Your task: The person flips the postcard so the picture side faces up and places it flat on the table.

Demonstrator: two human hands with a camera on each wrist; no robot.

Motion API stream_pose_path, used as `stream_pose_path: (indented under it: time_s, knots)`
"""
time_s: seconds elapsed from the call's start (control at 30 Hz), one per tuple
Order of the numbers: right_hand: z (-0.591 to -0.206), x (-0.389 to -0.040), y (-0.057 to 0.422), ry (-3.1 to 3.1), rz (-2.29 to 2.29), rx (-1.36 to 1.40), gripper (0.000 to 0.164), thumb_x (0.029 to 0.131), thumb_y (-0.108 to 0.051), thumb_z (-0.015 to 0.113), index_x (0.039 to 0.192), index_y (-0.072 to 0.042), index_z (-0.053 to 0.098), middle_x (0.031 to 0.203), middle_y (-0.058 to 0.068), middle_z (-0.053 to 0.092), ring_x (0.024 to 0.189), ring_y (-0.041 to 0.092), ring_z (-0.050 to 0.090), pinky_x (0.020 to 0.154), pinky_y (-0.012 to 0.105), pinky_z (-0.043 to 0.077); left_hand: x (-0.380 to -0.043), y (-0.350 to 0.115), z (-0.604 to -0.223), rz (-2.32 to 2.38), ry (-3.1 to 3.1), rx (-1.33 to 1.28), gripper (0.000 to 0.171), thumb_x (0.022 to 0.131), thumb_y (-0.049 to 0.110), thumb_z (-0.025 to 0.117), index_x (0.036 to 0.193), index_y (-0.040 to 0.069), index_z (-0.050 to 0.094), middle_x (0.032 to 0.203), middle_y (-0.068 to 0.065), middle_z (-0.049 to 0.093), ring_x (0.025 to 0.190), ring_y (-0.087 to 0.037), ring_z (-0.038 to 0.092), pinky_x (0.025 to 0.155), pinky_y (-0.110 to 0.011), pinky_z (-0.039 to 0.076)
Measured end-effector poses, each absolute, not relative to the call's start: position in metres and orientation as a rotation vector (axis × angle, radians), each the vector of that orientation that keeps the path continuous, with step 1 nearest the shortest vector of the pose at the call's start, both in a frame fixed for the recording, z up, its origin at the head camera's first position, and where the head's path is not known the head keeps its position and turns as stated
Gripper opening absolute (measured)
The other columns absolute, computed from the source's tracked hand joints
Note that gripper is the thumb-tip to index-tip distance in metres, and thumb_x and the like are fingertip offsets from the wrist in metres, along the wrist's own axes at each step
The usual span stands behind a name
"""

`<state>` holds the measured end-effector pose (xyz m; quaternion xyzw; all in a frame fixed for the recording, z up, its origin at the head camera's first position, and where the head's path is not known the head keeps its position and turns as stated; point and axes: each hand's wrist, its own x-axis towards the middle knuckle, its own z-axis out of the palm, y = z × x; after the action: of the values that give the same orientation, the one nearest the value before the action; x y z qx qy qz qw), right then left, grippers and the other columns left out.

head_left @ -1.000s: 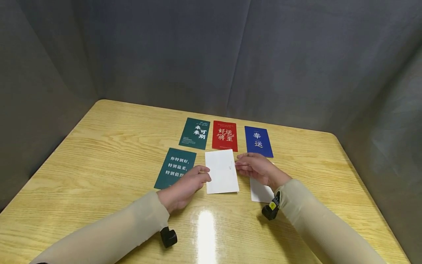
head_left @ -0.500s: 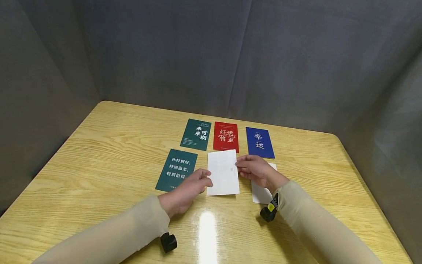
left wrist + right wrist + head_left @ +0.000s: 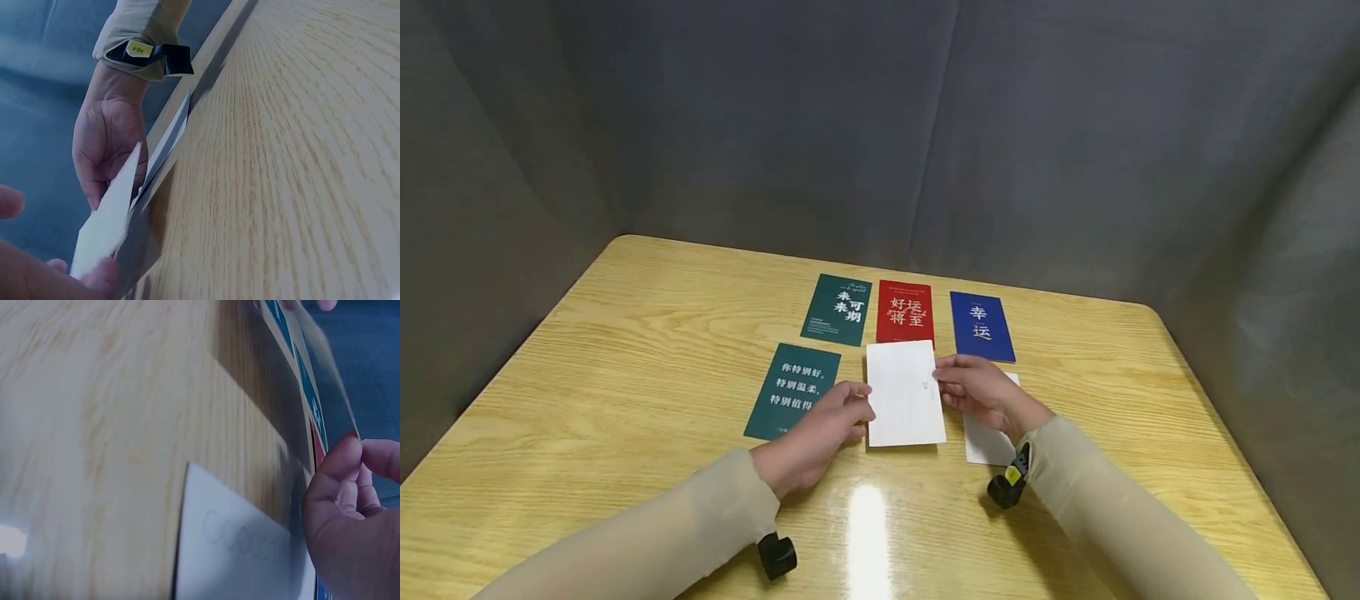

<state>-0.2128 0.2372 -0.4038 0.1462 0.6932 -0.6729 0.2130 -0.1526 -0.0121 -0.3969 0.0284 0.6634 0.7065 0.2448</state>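
Observation:
A white card (image 3: 904, 393), plain but for a small faint mark near its right edge, is held just above the table between both hands. My left hand (image 3: 816, 429) grips its left edge. With thumb and fingertip my right hand (image 3: 988, 396) pinches the right edge, as the right wrist view shows. The card tilts in the left wrist view and casts a shadow on the wood. Under the right hand lies a second white card (image 3: 231, 547), with a row of printed circles. A dark green card (image 3: 790, 379) with white characters lies beside the left hand, partly covered by it.
Behind the held card, a green card (image 3: 838, 308), a red card (image 3: 887, 327) and a blue card (image 3: 983, 329) lie in a row. All rest on a wooden table (image 3: 647, 358). A grey curtain (image 3: 760, 125) hangs behind it.
The white card has risen slightly, and its top edge now covers the bottom of the red card. Both hands keep hold of it. The view has shifted a little.

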Motion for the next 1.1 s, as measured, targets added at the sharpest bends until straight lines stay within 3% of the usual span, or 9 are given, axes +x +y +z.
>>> stream_pose_path:
  time_s: [0.27,0.47,0.63,0.8,1.1]
  knots:
    - [-0.406,-0.211,0.238,1.798,-2.015,0.329,0.011,0.106,-0.002,0.054,0.117,-0.002,0.052,0.094,0.005,0.061,0.078,0.012,0.060,0.069,0.020,0.054,-0.156,-0.009,-0.395,2.199,1.704,0.169,0.022,0.098,-0.003,0.047,0.120,-0.002,0.048,0.118,-0.015,0.051,0.104,-0.025,0.052,0.089,-0.034,0.049]
    - [-0.407,-0.207,0.237,1.565,-2.180,0.166,0.011,0.107,0.001,0.048,0.107,-0.007,0.055,0.096,0.005,0.066,0.082,0.013,0.065,0.073,0.021,0.055,-0.157,-0.008,-0.397,2.165,1.589,0.201,0.016,0.096,-0.005,0.043,0.109,-0.003,0.053,0.109,-0.012,0.055,0.095,-0.020,0.054,0.077,-0.027,0.046]
    - [-0.407,-0.204,0.232,1.474,-2.202,0.023,0.019,0.108,0.002,0.044,0.107,-0.011,0.058,0.099,0.003,0.066,0.087,0.015,0.064,0.077,0.023,0.055,-0.156,-0.008,-0.402,1.943,1.648,0.254,0.026,0.102,0.005,0.045,0.124,-0.007,0.054,0.114,-0.010,0.058,0.096,-0.019,0.055,0.084,-0.030,0.044]
    - [-0.407,-0.203,0.228,1.435,-2.197,-0.059,0.023,0.108,0.003,0.040,0.112,-0.011,0.058,0.101,0.003,0.066,0.087,0.014,0.064,0.078,0.023,0.055,-0.153,-0.008,-0.405,1.827,1.575,0.293,0.039,0.109,0.012,0.041,0.141,-0.010,0.045,0.117,-0.015,0.059,0.100,-0.023,0.058,0.088,-0.031,0.049]
    - [-0.409,-0.200,0.231,1.379,-2.182,-0.116,0.025,0.108,0.002,0.042,0.116,-0.013,0.061,0.102,0.004,0.067,0.089,0.014,0.065,0.079,0.024,0.055,-0.154,-0.007,-0.408,1.795,1.579,0.287,0.041,0.105,0.005,0.045,0.142,-0.013,0.046,0.121,-0.015,0.062,0.093,-0.019,0.058,0.080,-0.028,0.049]
